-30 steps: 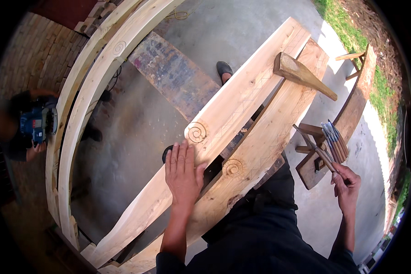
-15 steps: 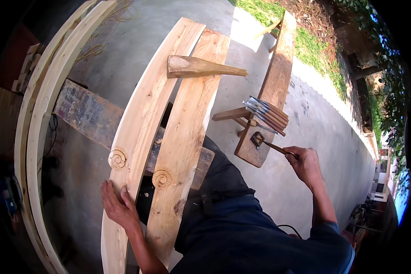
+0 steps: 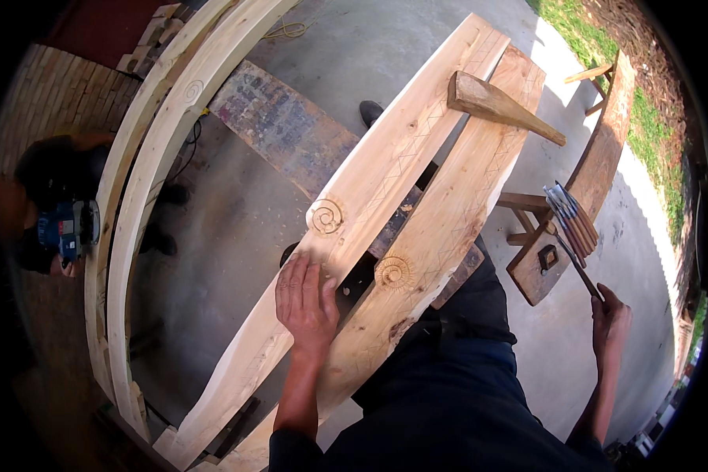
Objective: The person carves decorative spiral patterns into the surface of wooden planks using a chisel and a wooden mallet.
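Observation:
My left hand (image 3: 305, 305) lies flat with fingers apart on the left of two pale wooden beams (image 3: 417, 134), just below a carved spiral (image 3: 326, 215). A second carved spiral (image 3: 394, 271) marks the right beam (image 3: 456, 197), and pencilled zigzags run along both. Out to the right, my right hand (image 3: 610, 318) grips a slim, stick-like tool (image 3: 579, 266), whose end points at the bench beside a small dark square pot (image 3: 547, 257). Several carving chisels (image 3: 572, 218) with wooden handles lie bundled there. A wooden mallet (image 3: 499, 105) rests across both beams.
A narrow wooden bench (image 3: 602, 149) carries the tools. A paint-stained plank (image 3: 287, 122) passes under the beams. Farther left stand two curved beams (image 3: 122, 259), with another person's hand (image 3: 71, 266) at a blue power tool (image 3: 64, 228) beyond them. Stacked wood strips (image 3: 63, 98) lie behind.
My view has swung left, so the beams and bench sit farther right and the other person shows more. The tool in my right hand has come away from the pot's opening.

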A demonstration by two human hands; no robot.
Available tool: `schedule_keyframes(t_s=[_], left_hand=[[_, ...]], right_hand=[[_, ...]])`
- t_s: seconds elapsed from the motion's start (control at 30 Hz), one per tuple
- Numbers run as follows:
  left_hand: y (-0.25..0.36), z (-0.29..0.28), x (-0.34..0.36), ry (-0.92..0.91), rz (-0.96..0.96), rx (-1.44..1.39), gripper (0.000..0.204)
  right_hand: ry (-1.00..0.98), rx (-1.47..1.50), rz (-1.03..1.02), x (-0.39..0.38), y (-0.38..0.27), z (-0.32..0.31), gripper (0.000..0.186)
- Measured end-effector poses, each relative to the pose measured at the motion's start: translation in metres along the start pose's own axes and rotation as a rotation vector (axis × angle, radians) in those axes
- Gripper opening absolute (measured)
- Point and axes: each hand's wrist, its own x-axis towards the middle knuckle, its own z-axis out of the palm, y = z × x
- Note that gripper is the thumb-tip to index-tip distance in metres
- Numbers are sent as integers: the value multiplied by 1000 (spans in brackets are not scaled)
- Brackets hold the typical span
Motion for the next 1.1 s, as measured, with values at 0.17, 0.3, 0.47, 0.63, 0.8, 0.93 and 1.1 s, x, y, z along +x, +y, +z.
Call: schedule_keyframes(t_s=[0.17,0.3,0.47,0.63,0.8,0.93,1.1], left_hand=[[36,4,19,-121,336,-292,46],[39,19,42,-210,364,-301,51],[23,18,28,-234,448,-520,48],[47,36,73,-92,594,-603,51],[38,59,75,-306,594,-782,44],[36,68,71,-304,591,-798,51],[39,68,76,-316,576,-804,46]], right_hand=[[-244,864,-41,-29,-66,48,22],[-562,1126,14,-58,-137,91,21],[-817,1313,63,-68,-183,100,32],[-988,1210,72,-80,-202,103,48],[-981,1056,-7,-85,-212,100,47],[-985,1025,-113,-81,-216,96,45],[-866,887,-187,-77,-215,94,41]])
